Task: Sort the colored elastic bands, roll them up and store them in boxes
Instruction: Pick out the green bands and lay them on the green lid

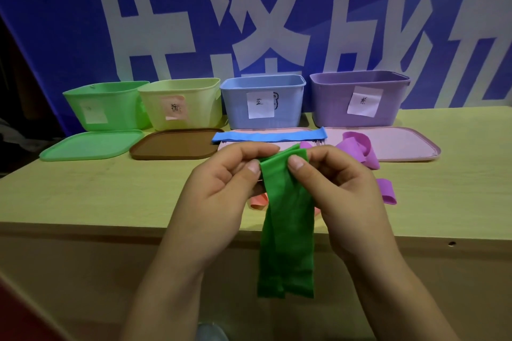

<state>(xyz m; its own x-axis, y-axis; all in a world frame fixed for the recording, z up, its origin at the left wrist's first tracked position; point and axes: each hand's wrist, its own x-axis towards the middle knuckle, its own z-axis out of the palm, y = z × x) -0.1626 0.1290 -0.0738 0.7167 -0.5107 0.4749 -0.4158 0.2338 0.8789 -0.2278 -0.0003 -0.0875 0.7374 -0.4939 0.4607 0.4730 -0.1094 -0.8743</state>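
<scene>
I have both hands up over the near edge of the bench, each pinching the top of the green band between thumb and fingers: the left hand on its left corner, the right hand on its right. The band hangs folded lengthwise, its lower end below the bench edge. Behind my hands the blue band lies flat across a pink lid, and a purple band sits loosely crumpled to the right. Something orange-pink peeks out by my left hand, probably another band. Along the back stand four open boxes: green, yellow, blue and purple.
</scene>
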